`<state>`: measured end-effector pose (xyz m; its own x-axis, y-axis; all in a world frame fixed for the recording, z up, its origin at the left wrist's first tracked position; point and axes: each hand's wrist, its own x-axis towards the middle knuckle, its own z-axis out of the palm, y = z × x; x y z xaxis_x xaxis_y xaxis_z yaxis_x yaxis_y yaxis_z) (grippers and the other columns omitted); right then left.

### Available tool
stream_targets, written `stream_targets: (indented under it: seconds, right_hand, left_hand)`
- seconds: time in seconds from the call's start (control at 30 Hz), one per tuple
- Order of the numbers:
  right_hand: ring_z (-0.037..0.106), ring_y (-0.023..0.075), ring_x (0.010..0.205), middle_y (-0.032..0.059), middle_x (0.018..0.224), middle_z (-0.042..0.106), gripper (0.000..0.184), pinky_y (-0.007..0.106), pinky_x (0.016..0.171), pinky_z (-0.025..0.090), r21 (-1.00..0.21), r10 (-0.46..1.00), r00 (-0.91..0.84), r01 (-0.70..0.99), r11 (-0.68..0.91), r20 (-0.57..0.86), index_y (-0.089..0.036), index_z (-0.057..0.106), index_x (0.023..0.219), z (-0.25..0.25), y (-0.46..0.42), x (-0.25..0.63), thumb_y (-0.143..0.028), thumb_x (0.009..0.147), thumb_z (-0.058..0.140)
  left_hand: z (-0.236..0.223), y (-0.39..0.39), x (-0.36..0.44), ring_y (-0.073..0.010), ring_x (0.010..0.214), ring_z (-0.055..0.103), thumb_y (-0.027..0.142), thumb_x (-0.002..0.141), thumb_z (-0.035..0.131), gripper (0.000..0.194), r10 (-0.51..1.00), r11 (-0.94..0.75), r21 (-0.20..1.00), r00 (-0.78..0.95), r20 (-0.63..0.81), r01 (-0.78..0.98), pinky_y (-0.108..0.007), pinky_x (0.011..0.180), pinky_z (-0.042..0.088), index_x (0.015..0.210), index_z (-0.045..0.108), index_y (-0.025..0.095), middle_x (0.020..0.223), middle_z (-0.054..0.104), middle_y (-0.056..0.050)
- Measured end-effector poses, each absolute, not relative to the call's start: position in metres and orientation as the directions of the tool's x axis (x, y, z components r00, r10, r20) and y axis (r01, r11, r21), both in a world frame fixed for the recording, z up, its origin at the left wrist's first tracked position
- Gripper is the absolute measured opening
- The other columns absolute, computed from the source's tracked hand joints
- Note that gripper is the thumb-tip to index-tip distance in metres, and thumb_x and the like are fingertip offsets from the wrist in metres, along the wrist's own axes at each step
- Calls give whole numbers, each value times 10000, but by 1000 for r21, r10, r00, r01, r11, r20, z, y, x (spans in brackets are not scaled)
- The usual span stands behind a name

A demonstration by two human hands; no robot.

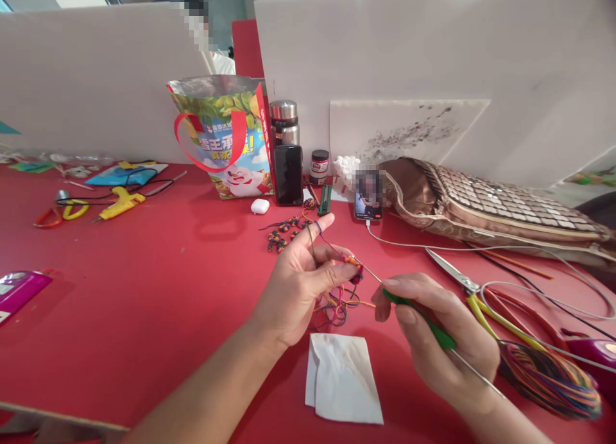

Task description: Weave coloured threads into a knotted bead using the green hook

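Between thumb and fingers, my left hand (pixel 308 274) pinches a small multicoloured piece of crochet (pixel 355 268), with its index finger raised and yarn looped around it. My right hand (pixel 437 335) grips a crochet hook (pixel 426 319) by its green handle. The hook's thin metal shaft reaches left to the crochet piece; its tip is too small to make out at the stitches. Loose strands of multicoloured yarn (pixel 334 309) hang and curl below my left hand. Several small finished-looking crochet pieces (pixel 278 240) lie just beyond that hand. A folded white tissue (pixel 344 380) rests on the table below.
Scissors (pixel 466 280) and a yarn bundle (pixel 551 376) lie at right, near a white cable (pixel 423 246) leading to a phone (pixel 368 197). Behind stand a carrier bag (pixel 226 142), a dark phone (pixel 289 176) and a steel flask (pixel 285 120). A yellow glue gun (pixel 121 203) lies left.
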<state>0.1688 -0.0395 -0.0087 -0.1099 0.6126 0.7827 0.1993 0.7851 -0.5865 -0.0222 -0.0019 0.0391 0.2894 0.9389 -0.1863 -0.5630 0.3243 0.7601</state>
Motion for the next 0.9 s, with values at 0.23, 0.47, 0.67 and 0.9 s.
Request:
stream_targets:
  seconds: [0.23,0.47,0.67,0.9]
  right_hand:
    - [736,178,670,42,871,776,414,311,605,625,-583,608,-94,201,787,789,-227,753,1321,-10,-40,168,-7,995,624]
    - [744,174,637,50,873,784,326,306,565,627,-603,626,-86,194,773,775,-225,772,1246,-5,-40,170,-52,1025,606]
    - [749,178,647,53,860,774,329,310,573,634,-601,621,-106,174,780,776,-217,782,1246,-4,-40,172,-51,1021,608]
    - [753,174,661,44,869,780,402,304,588,639,-595,618,-129,179,784,775,-220,776,1273,-6,-40,172,-2,975,618]
  left_hand:
    - [40,-3,-22,-92,735,710,54,773,952,961,949,300,781,255,-186,-548,-204,713,533,1624,512,128,829,792,17]
    - [43,-2,-23,-78,678,663,155,651,1070,1077,942,320,784,265,-205,-532,-157,559,401,1592,548,127,815,786,12]
    - [39,0,-25,-68,614,590,100,690,1025,1003,915,393,725,318,-248,-566,-166,522,333,1587,578,138,812,773,-11]
    - [34,2,-26,-24,520,410,46,740,962,916,873,480,656,390,-292,-583,-162,489,274,1579,614,165,789,722,0]
